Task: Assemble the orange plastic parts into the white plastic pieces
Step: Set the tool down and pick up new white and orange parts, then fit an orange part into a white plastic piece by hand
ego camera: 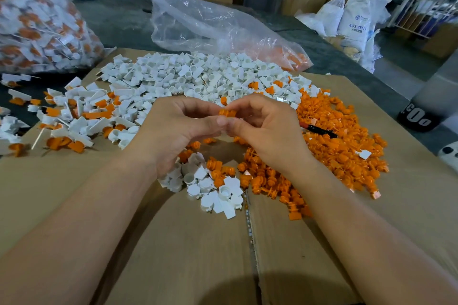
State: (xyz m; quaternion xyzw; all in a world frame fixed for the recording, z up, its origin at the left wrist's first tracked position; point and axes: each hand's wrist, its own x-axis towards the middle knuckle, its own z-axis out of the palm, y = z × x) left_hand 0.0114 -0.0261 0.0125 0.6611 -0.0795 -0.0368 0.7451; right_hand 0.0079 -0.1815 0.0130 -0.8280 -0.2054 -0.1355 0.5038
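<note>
Nearby, white pieces point(193, 79) crowd orange parts point(334, 146).

I can't tell whether a white piece sits under the orange part point(226, 112); my fingers hide it. The bag of finished pieces point(37, 15) is cut off at the left edge, and the black pen point(319, 129) lies half buried in orange parts.

Head view; looks down, close above cardboard point(188, 255).
</note>
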